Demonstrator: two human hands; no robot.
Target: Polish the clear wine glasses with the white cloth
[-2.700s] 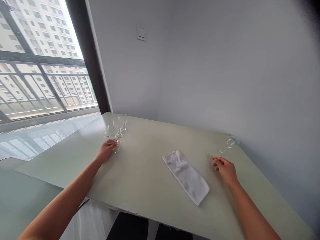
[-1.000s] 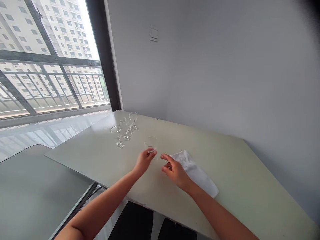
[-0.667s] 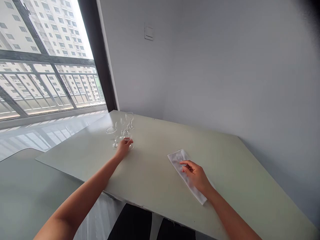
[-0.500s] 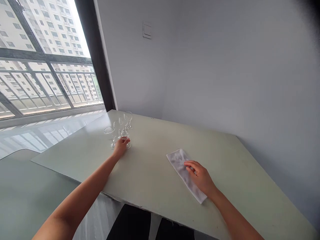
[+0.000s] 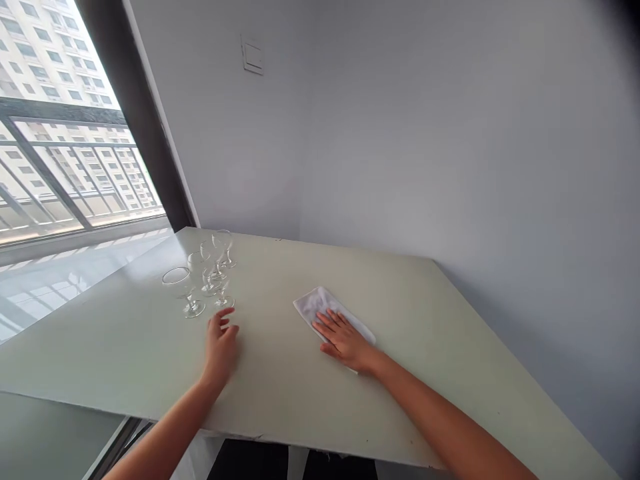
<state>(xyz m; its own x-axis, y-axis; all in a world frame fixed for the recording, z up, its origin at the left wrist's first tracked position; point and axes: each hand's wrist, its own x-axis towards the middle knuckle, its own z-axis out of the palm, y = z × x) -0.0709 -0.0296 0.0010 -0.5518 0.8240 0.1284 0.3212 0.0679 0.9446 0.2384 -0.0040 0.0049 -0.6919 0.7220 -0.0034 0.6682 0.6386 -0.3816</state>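
Observation:
Several clear stemmed glasses stand upright in a cluster on the left part of the table; the nearest-left glass [image 5: 193, 307] sits a little apart from the others. Just in front of the cluster, my left hand [image 5: 220, 343] hovers with fingers apart and slightly curled, holding nothing. Its fingertips are close to the foot of one stemmed glass [image 5: 224, 302], apparently not touching it. My right hand [image 5: 345, 341] lies flat, fingers spread, on a folded white cloth [image 5: 313, 303] on the table. The palm covers the cloth's middle.
The pale green table [image 5: 280, 400] runs back to the grey wall [image 5: 400, 133]. A window with a railing [image 5: 95, 180] is at the left. Below the table's front edge, dark shapes [image 5: 250, 460] show, and a lower surface [image 5: 45, 433] lies at the lower left.
My left hand has let go of a glass and drawn back toward me. My right hand has come down from above the cloth and now rests flat on it. The view has turned right.

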